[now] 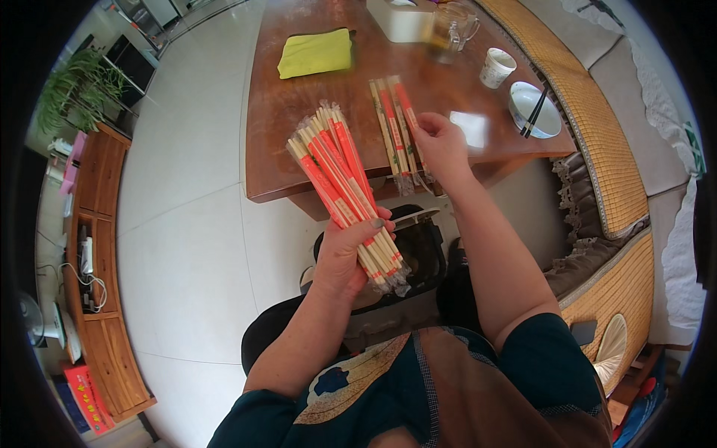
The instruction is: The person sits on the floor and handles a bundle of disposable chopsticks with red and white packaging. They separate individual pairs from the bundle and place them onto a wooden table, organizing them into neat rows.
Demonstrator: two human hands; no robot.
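Note:
My left hand grips a thick bundle of disposable wooden chopsticks in clear plastic wrappers with red printed bands. The bundle is held tilted in front of the table's near edge. Several more wrapped chopstick packets lie side by side on the brown wooden table, their lower ends jutting over the edge. At the right side of this row, my right hand has its thumb and fingertips on the outermost packet, seemingly pinching it; the hand hides part of that packet.
A yellow-green cloth, a white box, a glass jug, a paper cup and a bowl with black chopsticks stand on the table. Below its edge is a dark bin. A mat-covered sofa runs along the right.

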